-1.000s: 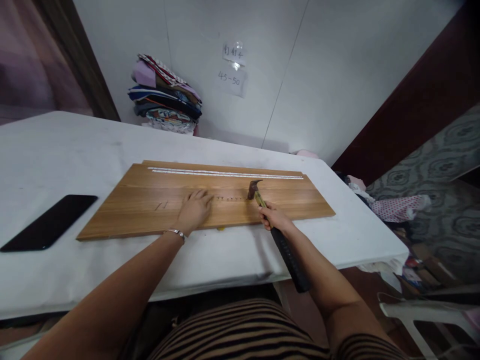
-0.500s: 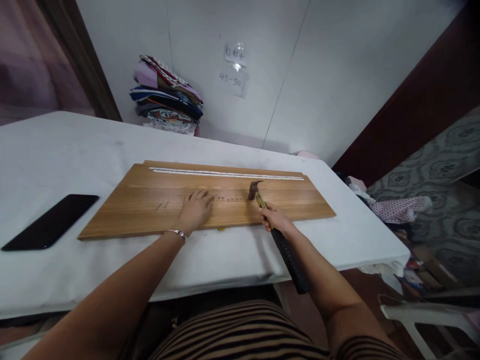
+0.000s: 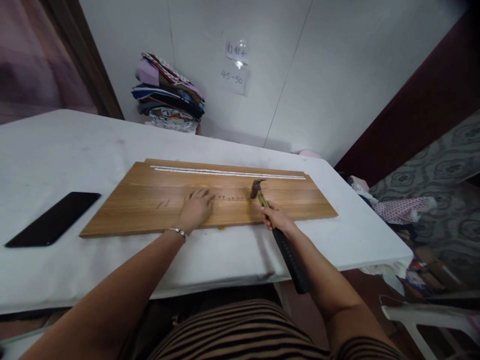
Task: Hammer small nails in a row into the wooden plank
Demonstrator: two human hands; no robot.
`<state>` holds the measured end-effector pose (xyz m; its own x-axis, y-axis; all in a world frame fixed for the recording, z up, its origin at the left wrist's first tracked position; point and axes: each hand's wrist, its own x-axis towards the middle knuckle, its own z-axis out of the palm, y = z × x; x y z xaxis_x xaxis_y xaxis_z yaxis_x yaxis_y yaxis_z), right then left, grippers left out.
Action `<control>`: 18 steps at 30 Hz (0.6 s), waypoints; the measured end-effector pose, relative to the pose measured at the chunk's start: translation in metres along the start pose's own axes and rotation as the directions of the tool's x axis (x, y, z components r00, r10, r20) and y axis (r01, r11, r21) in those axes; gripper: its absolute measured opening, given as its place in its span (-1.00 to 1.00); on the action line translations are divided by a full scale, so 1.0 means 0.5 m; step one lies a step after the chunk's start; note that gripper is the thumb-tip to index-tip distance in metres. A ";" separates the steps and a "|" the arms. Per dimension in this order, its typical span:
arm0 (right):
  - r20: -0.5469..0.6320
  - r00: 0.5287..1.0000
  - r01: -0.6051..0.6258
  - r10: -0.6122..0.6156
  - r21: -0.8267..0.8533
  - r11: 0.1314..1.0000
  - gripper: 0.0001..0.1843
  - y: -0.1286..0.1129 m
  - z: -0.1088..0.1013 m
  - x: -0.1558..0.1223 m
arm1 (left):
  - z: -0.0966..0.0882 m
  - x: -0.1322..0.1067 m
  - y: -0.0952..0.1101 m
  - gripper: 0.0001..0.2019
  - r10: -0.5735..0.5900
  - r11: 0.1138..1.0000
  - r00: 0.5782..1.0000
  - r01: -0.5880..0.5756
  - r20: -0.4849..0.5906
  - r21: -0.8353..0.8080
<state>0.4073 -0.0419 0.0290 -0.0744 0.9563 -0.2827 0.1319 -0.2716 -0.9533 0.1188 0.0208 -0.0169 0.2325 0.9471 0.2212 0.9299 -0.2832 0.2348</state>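
A long wooden board lies flat on the white table. My left hand rests palm down on the board with its fingers stretched out. A short row of small nails stands in the board between my hands. My right hand is closed round the upper handle of a hammer, whose dark head sits just right of the nail row. The hammer's black grip runs back under my forearm. Two loose nails lie on the board left of my left hand. A thin pale strip runs along the board's far edge.
A black phone lies on the table left of the board. A stack of folded fabrics leans against the white wall at the back. Two paper notes hang on the wall. Cloth and clutter lie on the floor to the right, with a white plastic chair.
The hammer head has shifted slightly right and up; the view has drifted a little. My left hand stays flat on the board.
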 end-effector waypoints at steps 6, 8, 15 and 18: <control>0.003 1.000 0.012 -0.012 -0.007 1.000 -0.65 -0.005 0.000 -0.004 | 0.002 0.000 0.000 -0.54 -0.007 1.000 1.000 0.007 -0.013 0.000; -0.001 1.000 0.014 -0.014 -0.003 1.000 -0.65 -0.007 0.000 -0.006 | 0.003 0.000 -0.001 -0.54 -0.008 1.000 1.000 0.007 -0.014 -0.003; 0.003 1.000 0.020 -0.020 0.007 1.000 -0.62 -0.007 -0.001 -0.009 | 0.002 -0.001 -0.001 -0.53 -0.004 1.000 1.000 0.004 -0.006 0.007; 0.000 1.000 0.022 -0.022 0.011 1.000 -0.62 -0.003 -0.002 -0.005 | 0.001 -0.001 0.000 -0.53 -0.001 1.000 1.000 0.001 -0.014 0.002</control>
<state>0.4083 -0.0440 0.0314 -0.0777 0.9619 -0.2620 0.1198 -0.2519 -0.9603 0.1186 0.0203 -0.0174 0.2277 0.9450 0.2346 0.9306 -0.2822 0.2332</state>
